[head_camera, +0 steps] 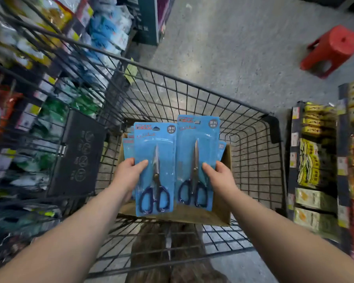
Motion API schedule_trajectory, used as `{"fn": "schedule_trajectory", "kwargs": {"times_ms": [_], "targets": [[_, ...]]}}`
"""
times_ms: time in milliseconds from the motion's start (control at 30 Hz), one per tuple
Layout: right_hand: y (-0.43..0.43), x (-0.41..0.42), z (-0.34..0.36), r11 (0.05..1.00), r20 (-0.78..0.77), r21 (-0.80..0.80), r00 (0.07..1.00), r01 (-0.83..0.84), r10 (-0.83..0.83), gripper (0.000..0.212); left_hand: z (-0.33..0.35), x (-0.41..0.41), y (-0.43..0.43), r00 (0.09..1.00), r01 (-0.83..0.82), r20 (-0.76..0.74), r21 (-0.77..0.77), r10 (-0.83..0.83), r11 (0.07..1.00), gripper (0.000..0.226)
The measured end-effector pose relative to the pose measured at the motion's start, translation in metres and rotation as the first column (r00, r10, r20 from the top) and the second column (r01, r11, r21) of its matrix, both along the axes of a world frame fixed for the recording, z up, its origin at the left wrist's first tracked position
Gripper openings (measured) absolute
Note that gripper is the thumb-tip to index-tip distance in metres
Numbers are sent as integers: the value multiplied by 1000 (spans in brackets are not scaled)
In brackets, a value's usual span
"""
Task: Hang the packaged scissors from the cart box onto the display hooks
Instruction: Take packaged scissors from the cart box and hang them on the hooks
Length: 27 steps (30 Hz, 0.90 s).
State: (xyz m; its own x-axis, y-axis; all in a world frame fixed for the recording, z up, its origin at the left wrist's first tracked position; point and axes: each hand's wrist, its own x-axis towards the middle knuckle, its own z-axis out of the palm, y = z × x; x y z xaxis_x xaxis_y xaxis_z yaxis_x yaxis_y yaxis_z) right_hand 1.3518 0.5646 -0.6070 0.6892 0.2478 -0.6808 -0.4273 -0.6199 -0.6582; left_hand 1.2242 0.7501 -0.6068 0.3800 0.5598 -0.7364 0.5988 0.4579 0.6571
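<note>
Two blue packs of scissors are held up over a cardboard box (223, 213) in the wire cart (251, 160). My left hand (129, 174) grips the left pack (154, 139) by its left edge, thumb on the front. My right hand (221, 176) grips the right pack (198, 131) by its right edge, thumb on the front. Each pack shows dark-handled scissors with blades pointing away from me. More blue packs (128, 148) stand in the box behind the held ones, mostly hidden. No display hooks can be made out clearly.
Shelves of hanging packaged goods (49, 88) run along the left of the cart. A shelf with yellow and orange packets (319, 170) stands on the right. A red plastic stool (331, 50) sits on the concrete floor ahead right.
</note>
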Motion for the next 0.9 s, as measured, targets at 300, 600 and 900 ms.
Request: {"fn": "schedule_trajectory", "kwargs": {"times_ms": [300,600,900], "targets": [[39,-31,86,994,86,110,996,6,-16,15,97,-39,30,989,-87,131,178,64,980,12],[78,-45,152,954,99,252,985,-165,144,24,153,-84,40,939,-293,243,194,244,936,13],[65,-49,188,825,181,347,895,-447,409,13,199,-116,-16,809,-563,334,207,483,800,23]]}}
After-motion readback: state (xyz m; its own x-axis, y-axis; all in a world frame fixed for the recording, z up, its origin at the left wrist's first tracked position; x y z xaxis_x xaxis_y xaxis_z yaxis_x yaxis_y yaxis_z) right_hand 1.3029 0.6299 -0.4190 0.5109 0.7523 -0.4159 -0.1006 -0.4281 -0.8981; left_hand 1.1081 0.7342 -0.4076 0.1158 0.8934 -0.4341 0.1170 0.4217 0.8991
